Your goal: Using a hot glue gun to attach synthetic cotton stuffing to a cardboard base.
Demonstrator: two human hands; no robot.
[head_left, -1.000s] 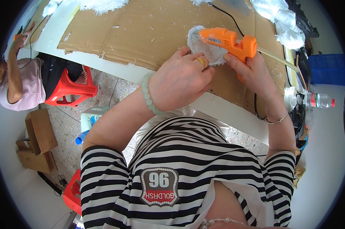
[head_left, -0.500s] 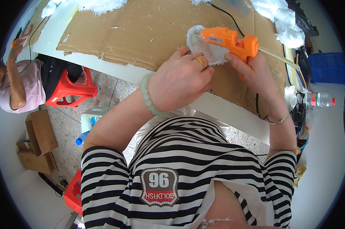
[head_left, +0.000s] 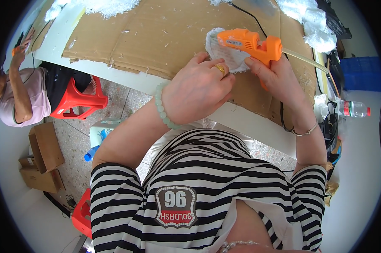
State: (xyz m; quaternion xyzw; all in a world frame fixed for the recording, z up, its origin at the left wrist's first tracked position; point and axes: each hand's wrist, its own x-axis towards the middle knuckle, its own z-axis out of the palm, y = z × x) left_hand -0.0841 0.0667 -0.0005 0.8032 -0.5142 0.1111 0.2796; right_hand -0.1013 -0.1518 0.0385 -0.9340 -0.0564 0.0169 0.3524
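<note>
An orange glue gun (head_left: 253, 44) is gripped in my right hand (head_left: 281, 80), its nozzle pointing left over a white, sole-shaped fabric piece (head_left: 228, 61) with a frayed, fluffy edge. A pale glue stick (head_left: 304, 59) juts from the gun's back end. My left hand (head_left: 201, 86), wearing a ring and a green bead bracelet, has its fingers curled at the near left edge of the white piece and pinches it there. Its fingertips are partly hidden. The piece is just above or on the brown cardboard (head_left: 156, 38); I cannot tell which.
White fluff (head_left: 110, 5) lies at the table's far side, and clear plastic packaging (head_left: 319, 29) at the far right. A black cord (head_left: 251, 16) runs behind the gun. A plastic bottle (head_left: 354, 109) lies right. Another person (head_left: 24, 92) sits left, on a red stool (head_left: 83, 99).
The glue gun and my right hand have shifted slightly left, so the nozzle is nearer the far left rim of the white piece. My left hand has barely moved.
</note>
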